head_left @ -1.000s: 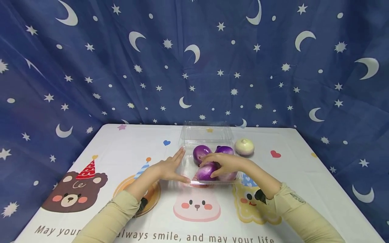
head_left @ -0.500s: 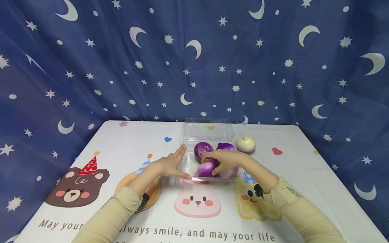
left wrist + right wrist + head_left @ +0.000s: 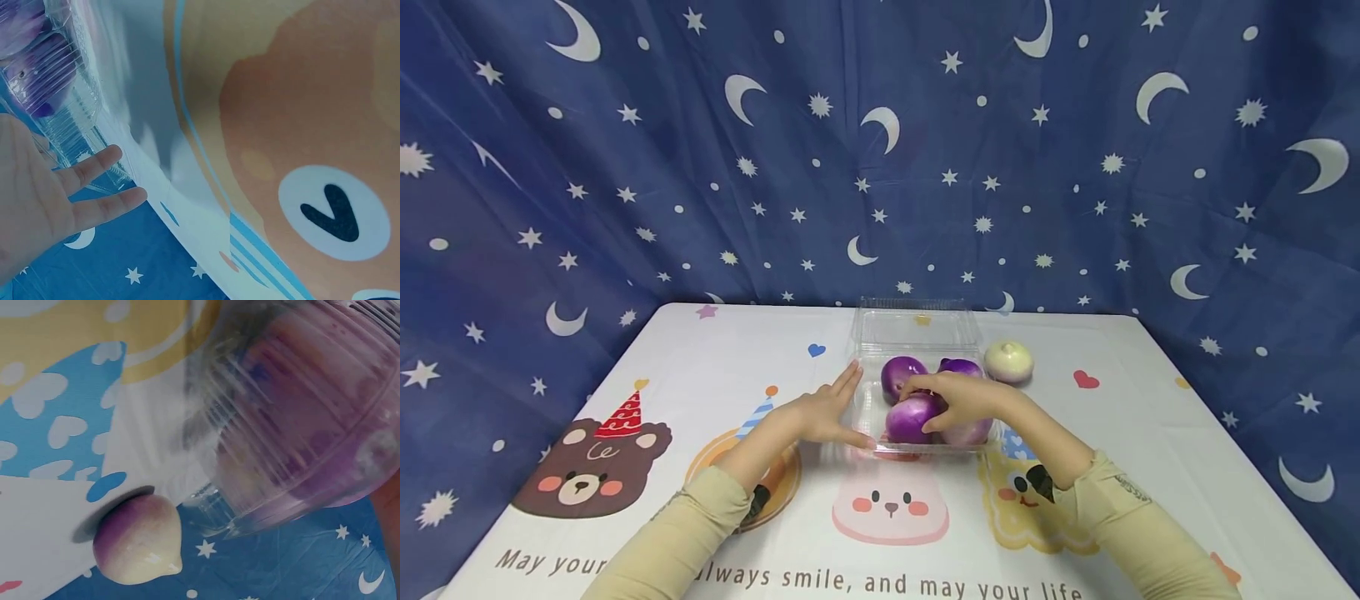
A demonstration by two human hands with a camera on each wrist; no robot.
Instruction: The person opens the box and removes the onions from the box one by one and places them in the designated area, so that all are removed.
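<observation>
A clear plastic clamshell box [image 3: 868, 408] with its lid [image 3: 887, 329] folded back holds several purple onions. My right hand [image 3: 962, 396] reaches in from the right, fingers and thumb curled round the front-left onion [image 3: 912, 419]. Behind it sit a dark purple onion [image 3: 902, 377] and another [image 3: 961, 366]; a paler one [image 3: 966, 431] is partly hidden beneath my right hand. My left hand [image 3: 823, 415] rests against the box's left side, fingers spread and straight. The left wrist view shows those fingers [image 3: 103, 206] beside the ribbed wall.
A whitish onion [image 3: 1009, 362] with a purple flank stands on the table just right of the box. The white tablecloth [image 3: 775, 333] bears cartoon prints and lettering. A blue star-and-moon curtain [image 3: 880, 167] hangs behind the table's far edge.
The front-left onion has turned a little under my right hand, showing more of its deep purple side. My left hand keeps its place at the box.
</observation>
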